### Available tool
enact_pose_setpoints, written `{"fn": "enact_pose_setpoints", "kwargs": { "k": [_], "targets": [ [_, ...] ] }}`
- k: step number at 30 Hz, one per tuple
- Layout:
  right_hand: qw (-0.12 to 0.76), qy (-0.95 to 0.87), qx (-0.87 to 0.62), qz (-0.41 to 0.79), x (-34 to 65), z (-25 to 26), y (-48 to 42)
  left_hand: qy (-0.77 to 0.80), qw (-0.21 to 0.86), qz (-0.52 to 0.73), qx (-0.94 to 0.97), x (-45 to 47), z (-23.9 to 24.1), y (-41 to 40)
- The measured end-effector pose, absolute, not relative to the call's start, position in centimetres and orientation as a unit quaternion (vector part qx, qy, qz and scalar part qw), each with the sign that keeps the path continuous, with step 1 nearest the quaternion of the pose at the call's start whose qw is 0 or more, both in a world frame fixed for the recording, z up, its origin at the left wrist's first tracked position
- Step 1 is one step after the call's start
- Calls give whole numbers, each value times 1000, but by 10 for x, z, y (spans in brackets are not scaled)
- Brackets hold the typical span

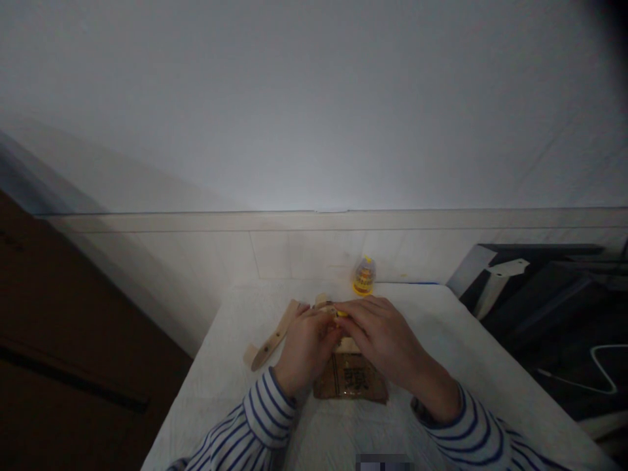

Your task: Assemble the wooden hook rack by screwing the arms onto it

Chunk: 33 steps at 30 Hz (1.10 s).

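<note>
My left hand [307,350] and my right hand [380,340] meet over the middle of a white table [441,340]. Both are curled, fingertips pinched together around a small yellow thing [342,314] between them. Pale wooden pieces [343,345] lie partly hidden under the hands. A brown printed packet [350,383] lies flat just below my fingers. A long wooden strip [275,337] lies to the left of my left hand. A small clear container with a yellow base [364,276] stands at the table's far edge, beyond my right hand.
A pale wall [314,98] with a white skirting rises behind the table. A dark brown panel [59,327] fills the left side. Dark furniture with a white cable [603,366] stands to the right. The scene is dim.
</note>
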State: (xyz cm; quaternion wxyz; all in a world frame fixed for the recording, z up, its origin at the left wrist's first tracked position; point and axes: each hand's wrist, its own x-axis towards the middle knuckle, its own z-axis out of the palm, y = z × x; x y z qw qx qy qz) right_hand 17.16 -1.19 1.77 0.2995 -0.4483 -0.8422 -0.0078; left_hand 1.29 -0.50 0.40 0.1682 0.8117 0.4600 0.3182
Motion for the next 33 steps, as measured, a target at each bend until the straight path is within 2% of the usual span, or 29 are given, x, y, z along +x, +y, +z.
{"fn": "enact_pose_setpoints", "kwargs": {
  "k": [13,23,33],
  "targets": [
    [282,-847,-450,13,172,21,-13,500,141,304,798,15,3,-8],
    [324,-842,-430,46,173,25,-13,504,138,318,791,15,-3,-7],
    [292,-847,-440,68,176,27,-13,485,158,335,792,13,-3,-6]
  ]
}}
